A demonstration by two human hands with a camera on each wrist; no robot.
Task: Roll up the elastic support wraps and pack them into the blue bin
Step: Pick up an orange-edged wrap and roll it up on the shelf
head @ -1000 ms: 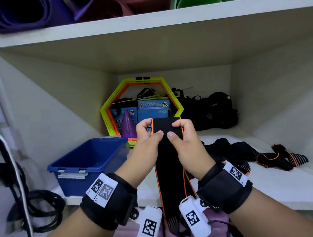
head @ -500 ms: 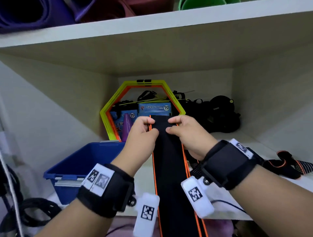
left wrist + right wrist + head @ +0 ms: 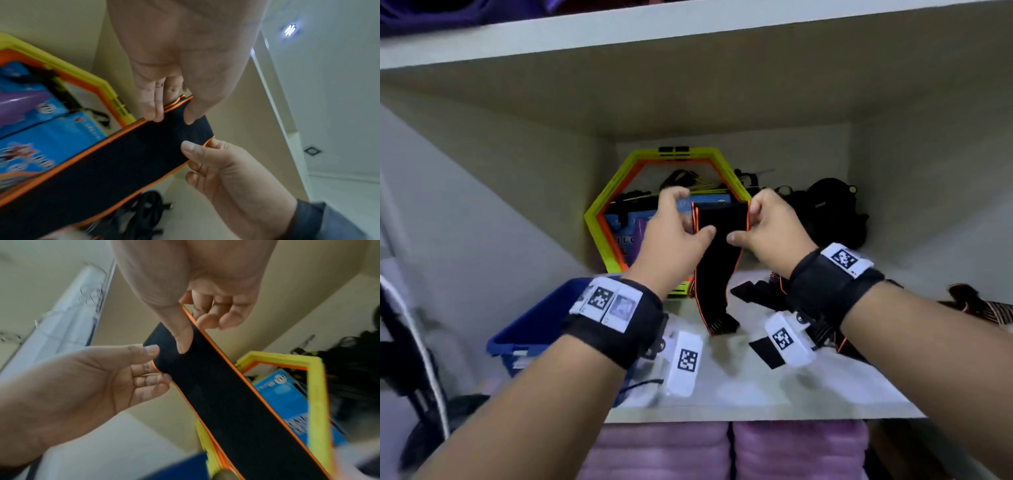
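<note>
Hands are both working the same wrap, raised in front of the shelf opening. I am seeing the left hand (image 3: 674,236) pinching the left side of the wrap (image 3: 717,246) near its top end, thumb on the near face and fingers (image 3: 153,104) curled behind the orange edge. I am seeing the right hand (image 3: 767,228) gripping the right side the same way, its thumb lying on the black fabric. That top end is folding over between the two hands, and the rest of the wrap is hanging down, its lower end touching the shelf (image 3: 756,394). Down to the left, the bin (image 3: 534,329) is sitting on the shelf, partly hidden behind my left wrist. More wraps (image 3: 763,291) are lying on the shelf to the right of the hanging one. Behind the hands a hexagon frame (image 3: 606,219) is leaning at the back, with blue boxes (image 3: 287,395) inside it.
</note>
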